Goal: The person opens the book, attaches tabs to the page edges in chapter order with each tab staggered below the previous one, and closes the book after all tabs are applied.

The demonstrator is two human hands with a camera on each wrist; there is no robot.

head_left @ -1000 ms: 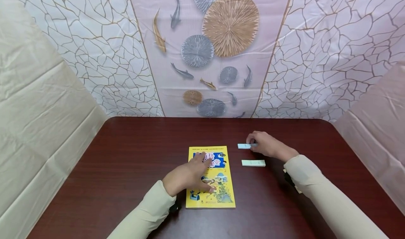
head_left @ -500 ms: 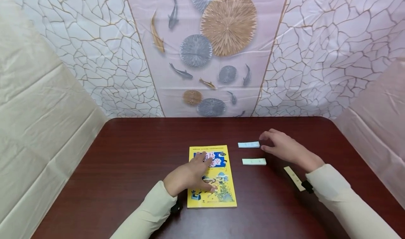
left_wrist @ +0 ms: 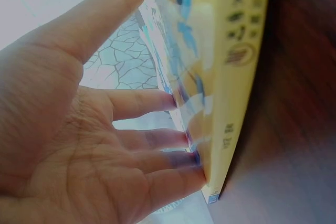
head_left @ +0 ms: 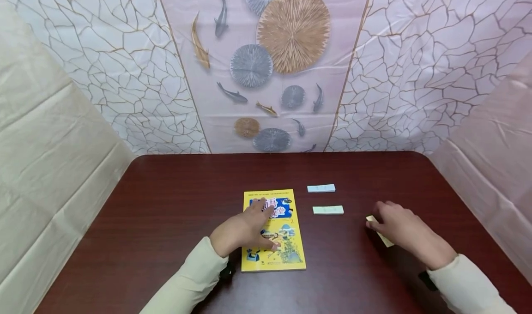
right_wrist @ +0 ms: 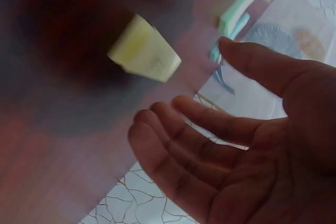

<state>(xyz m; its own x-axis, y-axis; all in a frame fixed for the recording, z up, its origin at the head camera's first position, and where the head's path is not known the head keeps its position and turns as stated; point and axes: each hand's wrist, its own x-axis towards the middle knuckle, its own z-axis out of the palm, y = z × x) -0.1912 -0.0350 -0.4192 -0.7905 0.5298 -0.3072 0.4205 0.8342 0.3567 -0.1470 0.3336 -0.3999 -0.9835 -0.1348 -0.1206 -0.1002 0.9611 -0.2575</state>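
Observation:
My left hand (head_left: 243,229) rests with spread fingers on a yellow picture-covered book (head_left: 292,247) lying flat on the table. In the left wrist view its fingertips touch the cover beside the book's pale yellow edge (left_wrist: 233,82). My right hand (head_left: 409,231) is over a narrow yellow sticky note pad (head_left: 386,241), which it partly hides in the head view. From the right wrist, the yellow pad (right_wrist: 147,51) shows apart from the bent fingers and thumb. A green sticky note pad (head_left: 328,210) and a blue one (head_left: 321,188) lie between the book and my right hand.
The dark red-brown table (head_left: 174,198) reaches back to a patterned cloth backdrop (head_left: 253,101). Pale cloth walls (head_left: 50,134) stand along both sides.
My right hand has left the blue pad and moved right and nearer, over to the yellow pad. The left hand stays on the book. The head view has shifted slightly.

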